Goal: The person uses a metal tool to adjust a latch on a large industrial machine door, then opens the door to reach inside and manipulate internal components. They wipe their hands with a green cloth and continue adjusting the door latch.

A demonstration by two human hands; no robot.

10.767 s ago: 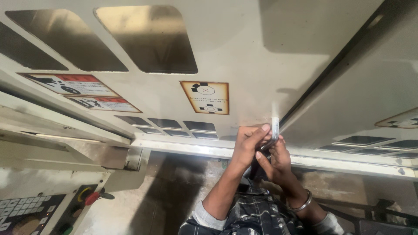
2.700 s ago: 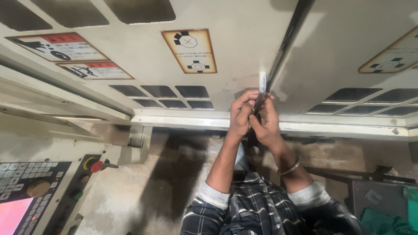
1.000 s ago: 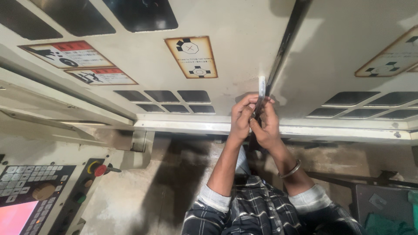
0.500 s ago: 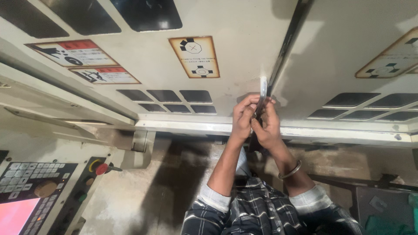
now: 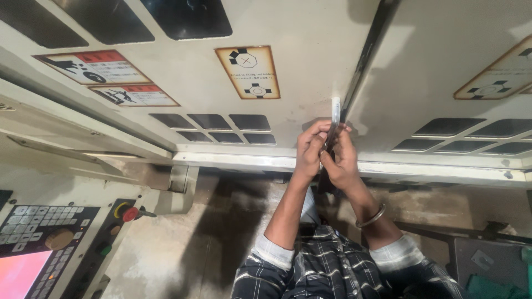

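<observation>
Gripping a slim, flat, pale strip (image 5: 334, 113) between them, both hands are meeting at the dark seam (image 5: 363, 61) that runs between two cream machine panels; the strip is standing upright, its upper end poking above the fingertips and lying just beside the seam; whether it is touching the panel cannot be told. Left hand (image 5: 310, 145) is pinching the strip's lower part from the left, fingers curled round it; right hand (image 5: 339, 160) is closing on it from the right and slightly below, thumb and forefinger pressed to it; the two hands are touching each other. A metal bangle (image 5: 370, 216) is sitting on the right wrist; both forearms are coming up out of rolled checked sleeves (image 5: 327, 266).

Left panel (image 5: 183, 83) is carrying a square orange-bordered label (image 5: 247, 72) above a row of dark rectangular vents (image 5: 210, 127); two red-and-white warning labels (image 5: 105, 77) are lying further left; right panel is showing a similar label (image 5: 496, 77) and more vents (image 5: 471, 135). A pale metal rail (image 5: 249, 160) is running across below the panels, passing behind the wrists.

Low on the left, a control console (image 5: 50, 232) is showing a grey keypad, a round knob, a pinkish lit screen (image 5: 19, 274) and a red push button (image 5: 130, 214); all of this is well apart from the hands. Grimy floor (image 5: 183, 243) is lying beneath.
</observation>
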